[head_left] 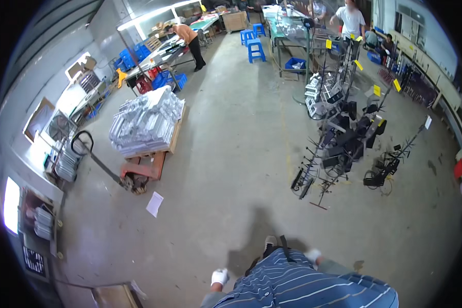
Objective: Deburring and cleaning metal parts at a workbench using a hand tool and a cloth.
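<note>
Left hand, white-gloved, hangs loosely curled beside the striped shirt, holding nothing; right hand shows only partly, its grip impossible to tell; both above bare floor

Bright, even daylight; soft shadow on floor ahead; glare far left; fisheye-bent, dark rim.

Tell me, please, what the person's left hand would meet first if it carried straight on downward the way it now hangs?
Probably just the bare concrete floor. The left hand, in a white glove, hangs by the striped shirt with nothing visible beneath it, though depth is hard to judge.
</note>
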`<state>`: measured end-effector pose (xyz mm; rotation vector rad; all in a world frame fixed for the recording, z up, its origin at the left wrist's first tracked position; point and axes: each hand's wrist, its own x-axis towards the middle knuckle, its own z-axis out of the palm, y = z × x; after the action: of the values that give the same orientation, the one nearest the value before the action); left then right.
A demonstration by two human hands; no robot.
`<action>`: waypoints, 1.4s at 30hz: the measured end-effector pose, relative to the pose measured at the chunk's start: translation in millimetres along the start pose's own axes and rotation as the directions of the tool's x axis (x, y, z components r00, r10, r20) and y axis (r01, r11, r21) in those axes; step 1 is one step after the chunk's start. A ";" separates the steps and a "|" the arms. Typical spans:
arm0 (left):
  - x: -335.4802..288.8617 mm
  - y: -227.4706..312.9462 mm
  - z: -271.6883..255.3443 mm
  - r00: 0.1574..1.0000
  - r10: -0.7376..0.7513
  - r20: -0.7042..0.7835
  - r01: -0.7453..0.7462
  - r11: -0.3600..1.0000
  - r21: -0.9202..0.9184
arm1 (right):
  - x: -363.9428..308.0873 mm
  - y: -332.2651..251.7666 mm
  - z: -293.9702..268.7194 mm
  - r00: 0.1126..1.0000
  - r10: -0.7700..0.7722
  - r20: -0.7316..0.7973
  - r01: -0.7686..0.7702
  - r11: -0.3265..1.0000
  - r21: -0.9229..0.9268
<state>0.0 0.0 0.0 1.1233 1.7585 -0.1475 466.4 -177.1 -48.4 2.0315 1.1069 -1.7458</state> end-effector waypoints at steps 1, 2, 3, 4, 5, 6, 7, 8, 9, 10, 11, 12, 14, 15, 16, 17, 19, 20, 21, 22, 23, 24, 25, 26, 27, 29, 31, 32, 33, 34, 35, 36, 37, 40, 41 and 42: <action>44.0 132.5 -17.7 0.977 0.211 0.036 -0.214 0.954 0.208 | 50.8 -32.2 -148.8 0.974 0.039 -0.225 -0.008 0.990 0.138; 59.8 137.8 -43.9 0.978 0.207 0.002 -0.198 0.931 0.306 | 82.0 -23.5 -158.1 0.941 0.106 -0.320 -0.014 0.961 0.275; 85.9 131.6 -58.5 0.990 0.126 -0.060 -0.119 0.987 0.105 | 87.5 -52.7 -205.7 0.860 -0.061 -0.507 0.154 0.978 0.144; 105.8 132.2 -55.9 0.995 0.022 -0.098 -0.034 0.992 -0.121 | 85.2 -91.7 -273.4 0.726 -0.238 -0.645 0.283 0.959 -0.035; 102.5 173.3 -76.9 0.990 -0.079 -0.119 0.032 0.934 -0.355 | 75.7 -131.3 -333.5 0.665 -0.301 -0.683 0.410 0.912 -0.003; 126.9 188.8 -80.1 0.974 -0.158 -0.162 0.066 0.884 -0.463 | 58.6 -168.2 -391.7 0.790 -0.175 -0.588 0.417 0.856 0.305; 145.1 207.5 -84.3 0.951 -0.238 -0.199 0.087 0.820 -0.566 | 52.9 -194.8 -439.1 0.712 -0.245 -0.658 0.514 0.821 0.250; 169.1 224.9 -83.7 0.952 -0.243 -0.185 0.098 0.816 -0.569 | 46.7 -224.1 -489.7 0.692 -0.249 -0.677 0.524 0.818 0.236; 199.7 233.5 -85.1 0.988 -0.100 -0.116 0.051 0.929 -0.366 | 48.2 -244.2 -526.7 0.675 -0.246 -0.696 0.534 0.814 0.230; 230.9 240.2 -90.9 0.999 0.028 -0.015 -0.030 0.989 -0.146 | 65.6 -249.6 -550.1 0.684 -0.233 -0.692 0.524 0.817 0.243; 264.4 251.8 -96.4 0.984 0.134 0.117 -0.143 0.987 0.073 | 87.6 -248.2 -573.9 0.689 -0.174 -0.703 0.536 0.776 0.333; 302.8 268.1 -102.1 0.943 0.210 0.257 -0.277 0.925 0.260 | 111.2 -252.7 -604.6 0.690 -0.128 -0.712 0.554 0.727 0.406; 355.4 301.0 -90.1 0.924 0.319 0.210 -0.379 0.838 0.392 | 162.1 -238.9 -628.8 0.629 -0.117 -0.769 0.479 0.837 0.265; 379.2 341.3 -80.9 0.886 0.423 0.192 -0.457 0.721 0.521 | 179.0 -222.5 -625.9 0.689 -0.016 -0.724 0.356 0.878 0.319; 415.8 389.2 -91.3 0.831 0.522 0.191 -0.509 0.576 0.640 | 191.4 -205.1 -622.2 0.716 0.031 -0.697 0.219 0.938 0.268; 448.3 456.5 -83.6 0.789 0.589 0.172 -0.505 0.465 0.727 | 258.9 -138.6 -596.3 0.738 -0.001 -0.675 0.210 0.951 0.229; 454.2 649.7 -127.5 0.893 0.422 0.156 -0.447 0.873 0.197 | 260.6 -114.0 -597.9 0.960 0.038 -0.279 -0.029 0.999 0.034; 453.8 735.5 -146.2 0.883 0.452 0.128 -0.469 0.859 0.206 | 251.9 -107.6 -605.1 0.956 0.017 -0.294 -0.012 1.000 0.019; 477.9 797.3 -158.6 0.865 0.491 0.099 -0.501 0.841 0.205 | 237.5 -97.3 -611.9 0.951 -0.004 -0.309 0.005 1.000 0.002; 497.2 853.7 -172.0 0.862 0.506 0.034 -0.504 0.849 0.161 | 229.9 -90.2 -617.3 0.907 -0.009 -0.420 0.100 0.975 0.197; 518.0 912.3 -185.1 0.841 0.540 0.012 -0.535 0.829 0.166 | 231.7 -92.7 -621.8 0.899 0.139 -0.416 0.088 0.873 0.481; 540.5 967.3 -196.0 0.817 0.577 -0.005 -0.568 0.805 0.173 | 228.3 -99.4 -630.7 0.887 0.280 -0.367 0.083 0.686 0.723; 564.2 1019.5 -200.1 0.806 0.592 0.009 -0.582 0.791 0.189 | 181.5 -164.8 -692.5 0.797 0.583 -0.157 -0.237 0.541 0.807; 588.0 1068.6 -204.2 0.791 0.610 -0.040 -0.607 0.792 0.069 | 237.1 -139.5 -679.8 0.797 0.584 -0.153 -0.226 0.524 0.821; 611.1 1080.9 -205.9 0.827 0.553 -0.097 -0.561 0.820 -0.115 | 320.5 -66.5 -642.2 0.748 0.664 -0.029 -0.563 0.657 0.501; 654.1 1160.5 -197.1 0.762 0.637 -0.117 -0.645 0.763 -0.046 | 334.9 -110.2 -764.6 0.801 0.594 -0.074 -0.458 0.687 0.565; 695.8 1197.1 -172.9 0.786 0.618 0.002 -0.614 0.780 0.120 | 369.1 -142.3 -897.1 0.854 0.488 -0.181 -0.310 0.757 0.575; 697.2 1204.3 -162.7 0.821 0.563 0.092 -0.566 0.785 0.250 | 384.7 -169.2 -945.2 0.878 0.429 -0.213 -0.250 0.789 0.561; 694.6 1202.9 -162.5 0.869 0.484 0.101 -0.492 0.829 0.264 | 402.3 -204.1 -990.5 0.897 0.369 -0.244 -0.189 0.819 0.542; 683.2 1232.4 -152.3 0.899 0.417 0.137 -0.439 0.858 0.268 | 414.3 -221.6 -1054.2 0.867 0.321 -0.382 -0.043 0.810 0.585; 690.2 1251.4 -154.9 0.896 0.415 0.159 -0.443 0.802 0.400 | 399.1 -258.5 -1140.4 0.792 0.248 -0.559 0.099 0.850 0.518; 695.7 1280.0 -156.3 0.903 0.399 0.156 -0.429 0.851 0.304 | 415.6 -261.8 -1192.7 0.670 0.179 -0.721 0.303 0.820 0.485; 704.9 1304.1 -157.6 0.915 0.375 0.150 -0.399 0.895 0.201 | 431.4 -262.7 -1253.4 0.652 0.120 -0.749 0.329 0.845 0.422; 765.8 1358.9 -161.1 0.974 0.150 0.172 -0.085 0.939 -0.334 | 433.5 -294.6 -1444.1 0.469 -0.088 -0.879 0.413 0.901 0.131; 795.8 1366.7 -157.0 0.987 0.056 0.149 0.009 0.915 -0.403 | 446.3 -294.2 -1497.6 0.404 -0.198 -0.893 0.439 0.898 0.000; 825.8 1371.3 -154.6 0.991 -0.053 0.120 0.104 0.873 -0.477 | 407.6 -330.8 -1557.5 0.530 -0.016 -0.848 0.421 0.873 0.246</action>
<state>852.7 1362.4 -56.2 0.6664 1.6256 0.1778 1395.4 1173.8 67.1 3.3335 1.3322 -1.1004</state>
